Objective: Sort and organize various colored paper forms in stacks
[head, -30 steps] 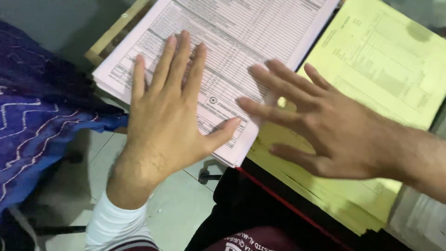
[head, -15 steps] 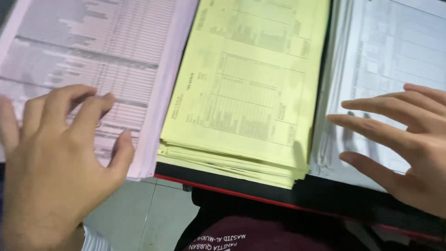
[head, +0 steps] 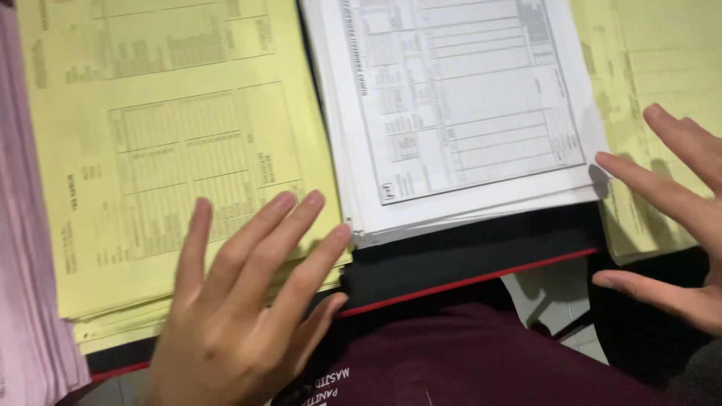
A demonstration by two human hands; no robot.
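Both hands have shifted rightward: left hand (head: 241, 316) now rests flat, fingers spread, on the yellow form stack (head: 165, 150). Right hand (head: 677, 225), open and grasping nothing, hovers at three o'clock beside the white form stack (head: 459, 113), suggesting sorting moves along.

Head view, close above paper stacks (head: 459, 113)

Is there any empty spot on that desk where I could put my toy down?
Only the bare black desk strip with the red edge, between the white paper stack and the maroon shirt. Elsewhere it is crowded: pink stack, yellow stack under the left hand, another yellow stack by the right hand.
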